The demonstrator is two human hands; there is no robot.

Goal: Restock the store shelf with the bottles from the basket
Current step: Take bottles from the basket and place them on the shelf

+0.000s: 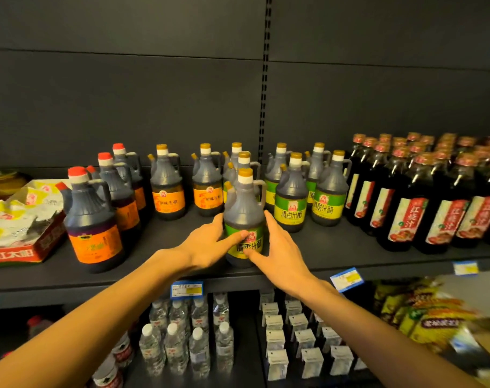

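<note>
A dark jug bottle with a green label [245,208] and a gold cap stands upright near the front edge of the dark shelf [165,273]. My left hand [207,245] presses its left side, thumb across the label. My right hand [280,253] lies against its right side, fingers wrapped round it. Behind it stand more green-label jugs [291,191] in rows. The basket is out of view.
Orange-label jugs [94,219] stand to the left, tall dark sauce bottles with red labels [403,203] to the right. An open carton of packets [23,228] sits at the far left. The lower shelf holds water bottles [176,345] and small white cartons [277,359].
</note>
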